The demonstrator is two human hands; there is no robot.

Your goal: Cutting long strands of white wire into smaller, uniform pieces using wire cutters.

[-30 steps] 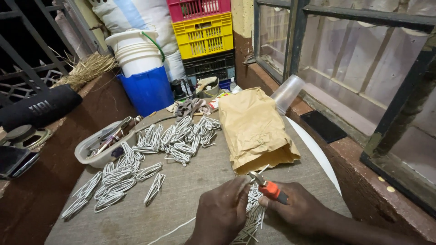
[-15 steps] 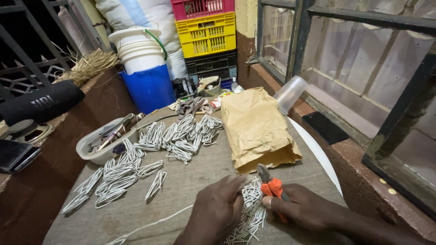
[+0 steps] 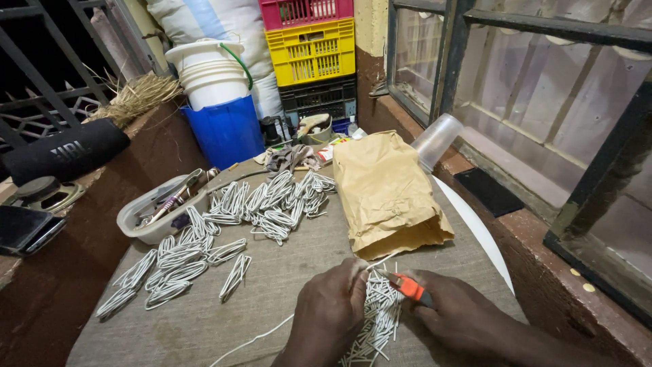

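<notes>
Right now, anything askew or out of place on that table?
One thing: a clear plastic cup lies tipped on its side at the table's far right edge, by the brown paper bag. No spill visible. The looped white wire bundles are scattered loosely, and both hands work over the cut wire pile.

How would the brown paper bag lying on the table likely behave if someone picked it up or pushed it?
The brown paper bag looks creased and lies fairly flat, so it would probably flop and crumple rather than hold shape. It seems light; a push would likely slide it over the table cloth. Its far end lies by the clear plastic cup, which might roll if nudged.
</notes>
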